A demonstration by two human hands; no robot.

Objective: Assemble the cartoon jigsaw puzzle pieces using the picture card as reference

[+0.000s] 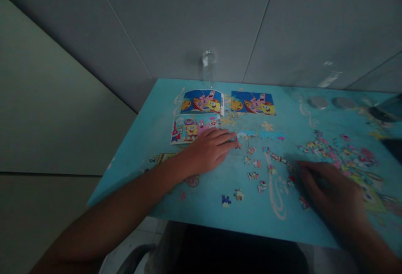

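My left hand (209, 150) lies palm down on the table, fingers stretched to the right over the corner of a cartoon picture sheet (180, 130). Its fingertips are by the left end of a joined strip of puzzle pieces (260, 134). Over the right part of the table is my right hand (328, 190), blurred, with thumb and index finger close together near loose pieces; whether they hold anything cannot be made out. Between the hands lie several loose puzzle pieces (253, 176). A dark blue and white piece (225, 200) lies near the front edge.
A blue cartoon picture (202, 101) and a matching one (253, 102) lie at the back. A clear glass (209, 68) stands at the rear edge. Two round discs (318, 102) are at the back right, near a heap of pieces (345, 150) on the blue table (201, 207).
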